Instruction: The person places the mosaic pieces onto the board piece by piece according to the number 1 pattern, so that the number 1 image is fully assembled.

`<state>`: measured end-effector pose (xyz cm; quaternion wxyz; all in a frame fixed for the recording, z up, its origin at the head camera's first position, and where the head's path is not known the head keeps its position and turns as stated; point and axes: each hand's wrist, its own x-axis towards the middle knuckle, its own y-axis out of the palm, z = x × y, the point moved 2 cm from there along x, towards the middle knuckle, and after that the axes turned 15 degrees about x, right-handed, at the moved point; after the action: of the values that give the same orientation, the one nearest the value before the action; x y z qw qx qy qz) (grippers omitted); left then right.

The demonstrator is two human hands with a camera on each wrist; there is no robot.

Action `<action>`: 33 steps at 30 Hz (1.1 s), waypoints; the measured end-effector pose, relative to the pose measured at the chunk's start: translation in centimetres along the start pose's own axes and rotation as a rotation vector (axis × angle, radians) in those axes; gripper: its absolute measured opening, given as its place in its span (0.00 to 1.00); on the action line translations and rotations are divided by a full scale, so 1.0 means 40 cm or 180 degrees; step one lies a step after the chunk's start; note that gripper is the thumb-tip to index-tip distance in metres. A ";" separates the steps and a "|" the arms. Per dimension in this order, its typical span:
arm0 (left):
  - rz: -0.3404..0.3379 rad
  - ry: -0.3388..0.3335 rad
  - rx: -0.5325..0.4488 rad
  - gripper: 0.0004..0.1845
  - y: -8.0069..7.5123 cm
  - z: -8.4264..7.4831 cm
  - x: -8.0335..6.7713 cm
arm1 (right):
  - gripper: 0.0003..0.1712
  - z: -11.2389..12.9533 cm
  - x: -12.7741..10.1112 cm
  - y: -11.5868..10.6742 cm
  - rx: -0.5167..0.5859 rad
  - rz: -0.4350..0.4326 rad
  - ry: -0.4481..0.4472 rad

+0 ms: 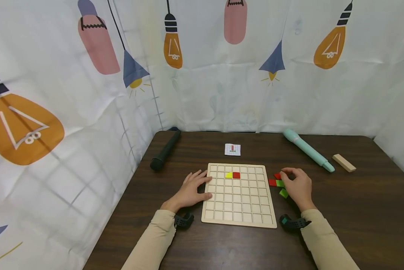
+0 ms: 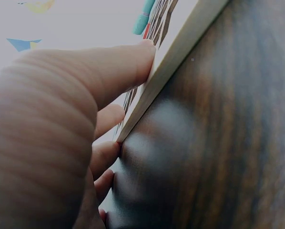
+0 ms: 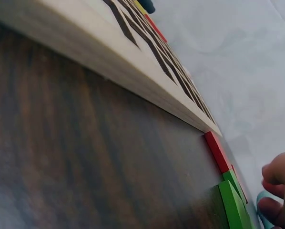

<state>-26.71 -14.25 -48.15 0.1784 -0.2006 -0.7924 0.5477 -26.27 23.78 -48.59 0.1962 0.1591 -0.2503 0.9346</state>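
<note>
A square wooden grid board [image 1: 237, 195] lies on the table. My left hand [image 1: 193, 187] rests at its left edge, thumb and fingertips touching the rim with the fingers spread. On the board sit a yellow piece [image 1: 228, 175] with a slanted side and a red square tile [image 1: 236, 175], side by side. My right hand [image 1: 299, 187] hovers right of the board, fingertips at a red tile [image 1: 277, 175]; in the right wrist view a gap shows between its bent fingers. Close by lie another red tile [image 1: 272, 182], a green tile [image 1: 280, 183] and a second green piece [image 1: 284, 193].
Behind the board lies a small card [image 1: 232, 149] with a printed grid pattern. A dark cylindrical object [image 1: 166, 150] lies back left. A mint-green cylindrical object [image 1: 308, 150] and a wooden block [image 1: 344, 163] lie back right. A patterned curtain [image 1: 208, 97] hangs behind the table.
</note>
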 end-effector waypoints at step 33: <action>0.0031 -0.0058 0.0101 0.35 -0.001 -0.002 0.002 | 0.18 -0.002 0.006 -0.006 -0.0369 0.0444 0.0074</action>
<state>-26.74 -14.18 -48.07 0.1716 -0.1966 -0.7842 0.5629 -26.39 24.09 -48.47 0.1424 0.1187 -0.3122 0.9318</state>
